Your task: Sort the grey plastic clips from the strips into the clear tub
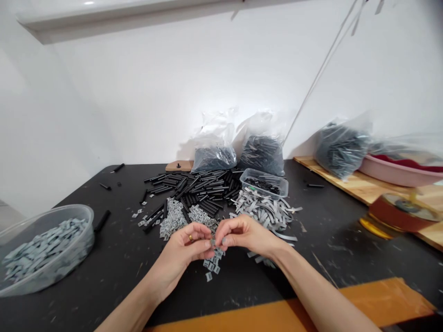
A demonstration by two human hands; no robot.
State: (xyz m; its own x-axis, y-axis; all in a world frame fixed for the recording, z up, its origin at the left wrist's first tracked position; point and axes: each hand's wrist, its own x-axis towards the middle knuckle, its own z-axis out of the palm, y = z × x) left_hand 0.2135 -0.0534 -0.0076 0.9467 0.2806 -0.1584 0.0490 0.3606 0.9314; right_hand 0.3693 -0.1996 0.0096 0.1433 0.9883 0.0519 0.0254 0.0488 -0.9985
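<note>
**Fig. Passage around the black tube heap**

Free room for a hand lay on the black tabletop left of the black tube heap point(197, 193), up to the clear tub point(46, 249). Behind the heap stood plastic bags point(214, 159). To its right, a clear tray point(263, 183) and grey strips point(263, 213) obstructed passage. Loose grey pieces point(212, 263) lay before it.

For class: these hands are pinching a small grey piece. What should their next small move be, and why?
Probably release the small grey piece onto the loose pile just below, since the left hand and right hand pinch it directly above matching pieces.
</note>
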